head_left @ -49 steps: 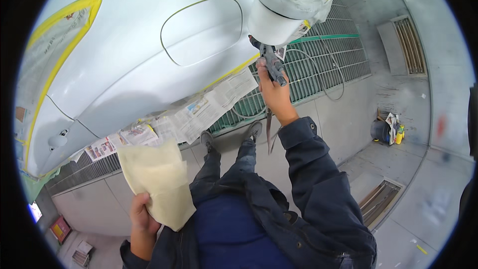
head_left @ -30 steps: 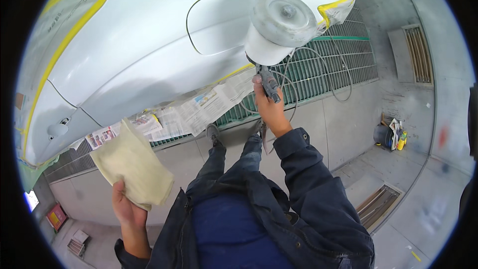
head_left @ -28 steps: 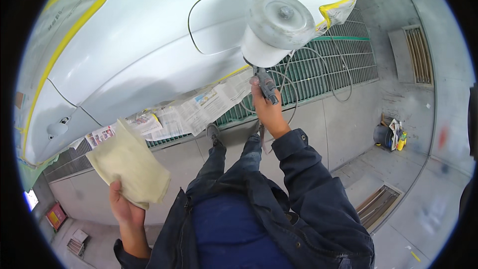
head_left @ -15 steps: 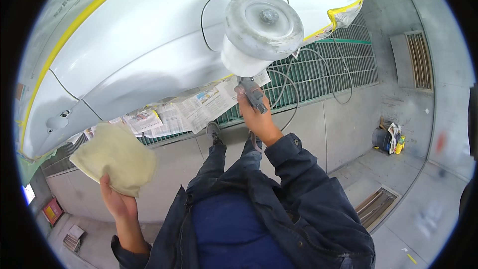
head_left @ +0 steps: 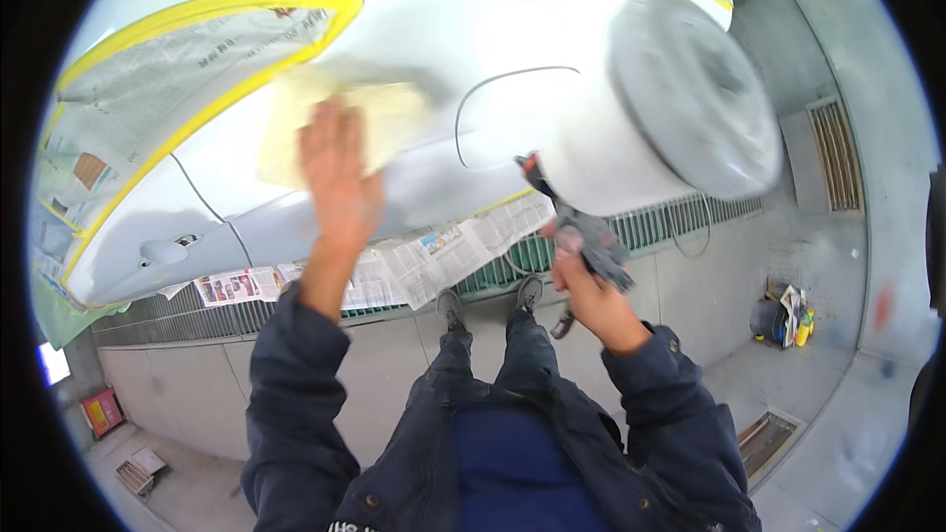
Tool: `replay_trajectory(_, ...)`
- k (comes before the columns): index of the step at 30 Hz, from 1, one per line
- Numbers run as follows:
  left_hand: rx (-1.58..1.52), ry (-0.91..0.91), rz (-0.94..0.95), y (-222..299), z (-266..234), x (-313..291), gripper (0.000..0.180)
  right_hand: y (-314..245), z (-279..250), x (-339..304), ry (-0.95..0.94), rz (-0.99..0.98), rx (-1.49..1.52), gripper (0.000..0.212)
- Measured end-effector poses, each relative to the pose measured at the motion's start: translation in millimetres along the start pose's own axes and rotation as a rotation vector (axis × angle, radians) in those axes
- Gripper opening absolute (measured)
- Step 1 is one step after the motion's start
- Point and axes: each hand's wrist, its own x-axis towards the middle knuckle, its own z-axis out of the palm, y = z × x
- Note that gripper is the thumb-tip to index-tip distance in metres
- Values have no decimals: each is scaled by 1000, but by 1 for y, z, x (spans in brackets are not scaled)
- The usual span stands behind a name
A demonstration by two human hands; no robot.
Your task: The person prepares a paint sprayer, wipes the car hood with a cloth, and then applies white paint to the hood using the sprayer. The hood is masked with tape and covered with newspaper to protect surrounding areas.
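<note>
My left hand [head_left: 340,177] lies flat with fingers stretched out over a pale yellow cloth [head_left: 394,118], pressing it to the side of a white car body [head_left: 473,20]. Motion smears the cloth's edges. My right hand [head_left: 599,305] is wrapped round the grip of a grey spray gun [head_left: 589,238]. Above the gun sits a large white cup with a round grey lid [head_left: 690,99], tilted to the right and blurred. The gun is held off the panel, in front of the curved flap seam.
Yellow tape and printed masking paper [head_left: 197,69] cover the car's window. Newspaper sheets [head_left: 424,256] hang along its lower edge above a floor grating [head_left: 483,278]. A hose [head_left: 705,236] loops over the grating. A dark bucket [head_left: 767,320] stands by the right wall.
My left hand has swung up with the cloth, from low beside the car onto its panel, and flattened. The spray gun has moved right and tilted. My view has shifted.
</note>
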Motion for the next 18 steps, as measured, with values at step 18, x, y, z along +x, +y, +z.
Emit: replay_trajectory(18, 112, 105, 217, 70, 24, 202, 50, -77, -113, 52, -199, 2, 33, 34)
